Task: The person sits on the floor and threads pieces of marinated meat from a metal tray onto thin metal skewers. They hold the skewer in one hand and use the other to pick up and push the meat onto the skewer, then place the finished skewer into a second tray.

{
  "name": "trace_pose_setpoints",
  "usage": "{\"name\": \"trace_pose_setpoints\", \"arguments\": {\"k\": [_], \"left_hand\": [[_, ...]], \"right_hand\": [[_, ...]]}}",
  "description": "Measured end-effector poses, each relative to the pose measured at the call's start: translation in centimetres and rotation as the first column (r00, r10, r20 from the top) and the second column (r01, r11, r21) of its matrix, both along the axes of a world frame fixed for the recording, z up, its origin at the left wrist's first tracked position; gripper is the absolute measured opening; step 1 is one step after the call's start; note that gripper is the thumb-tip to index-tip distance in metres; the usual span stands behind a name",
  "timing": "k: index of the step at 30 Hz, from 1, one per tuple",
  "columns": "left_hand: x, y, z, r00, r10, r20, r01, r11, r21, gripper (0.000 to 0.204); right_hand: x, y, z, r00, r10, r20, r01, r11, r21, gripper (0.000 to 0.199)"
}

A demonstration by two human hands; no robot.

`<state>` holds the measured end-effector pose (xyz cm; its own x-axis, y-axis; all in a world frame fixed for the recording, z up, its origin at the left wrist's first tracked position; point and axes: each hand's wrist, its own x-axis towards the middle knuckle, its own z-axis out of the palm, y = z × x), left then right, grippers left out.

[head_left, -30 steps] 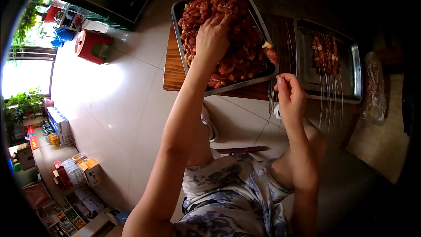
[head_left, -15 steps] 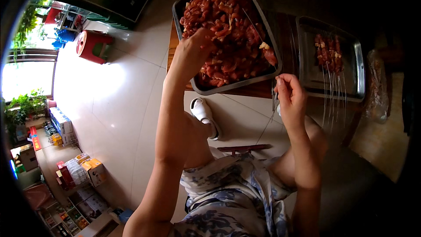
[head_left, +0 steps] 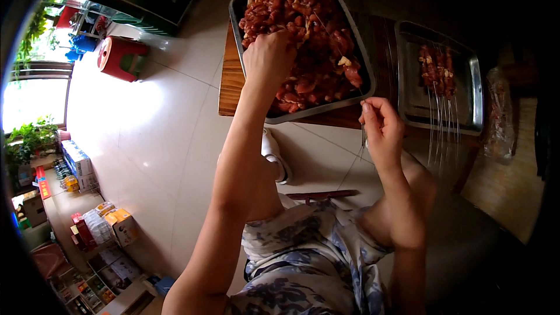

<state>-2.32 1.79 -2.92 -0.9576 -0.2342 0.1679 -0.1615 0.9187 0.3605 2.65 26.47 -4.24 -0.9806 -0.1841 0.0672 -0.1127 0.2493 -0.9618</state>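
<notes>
A deep metal tray (head_left: 363, 52) heaped with raw, reddish meat pieces (head_left: 303, 9) stands on a wooden table. My left hand (head_left: 269, 58) is down in the meat at the tray's left side, its fingers curled and their tips hidden. With thumb and forefinger, my right hand (head_left: 382, 121) pinches the lower end of a thin metal skewer just outside the tray's near right corner. That skewer slants over the meat and carries a red meat piece (head_left: 352, 76) and a pale yellowish bit (head_left: 345, 61).
Right of the meat, a second metal tray (head_left: 411, 105) holds several loaded skewers (head_left: 436, 70), their bare ends over its near rim. A clear plastic bag (head_left: 499, 116) is beyond it. The wooden table (head_left: 230, 90) shows at left. A red stool (head_left: 119, 58) stands on the tiled floor.
My left hand has moved right and slightly farther into the meat, its forearm swinging with it. My right hand, still pinching the skewer, has shifted slightly left.
</notes>
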Motion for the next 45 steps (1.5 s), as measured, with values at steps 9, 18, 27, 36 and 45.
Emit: {"name": "trace_pose_setpoints", "arguments": {"k": [9, 18, 27, 36, 45], "left_hand": [[0.8, 0.9, 1.9, 0.982, 0.013, -0.190, 0.189, 0.048, 0.981, 0.028], [0.9, 0.0, 2.3, 0.977, 0.165, -0.131, 0.175, -0.293, 0.940, 0.028], [0.7, 0.7, 1.4, 0.958, 0.204, -0.201, 0.261, -0.334, 0.906, 0.027], [1.0, 2.8, 1.5, 0.957, 0.194, -0.216, 0.263, -0.266, 0.927, 0.037], [1.3, 4.2, 1.1, 0.972, 0.132, -0.194, 0.217, -0.194, 0.957, 0.035]], "right_hand": [[0.5, 0.2, 0.9, 0.999, 0.024, 0.025, -0.021, 0.995, -0.093, 0.009], [1.3, 0.0, 2.2, 0.994, 0.102, -0.033, -0.101, 0.994, 0.039, 0.008], [1.4, -0.1, 1.6, 0.996, 0.079, -0.051, -0.074, 0.992, 0.105, 0.008], [1.5, -0.3, 1.6, 0.996, 0.043, -0.074, -0.032, 0.989, 0.141, 0.009], [1.6, -0.3, 1.3, 0.998, 0.027, -0.053, -0.020, 0.992, 0.128, 0.010]]}}
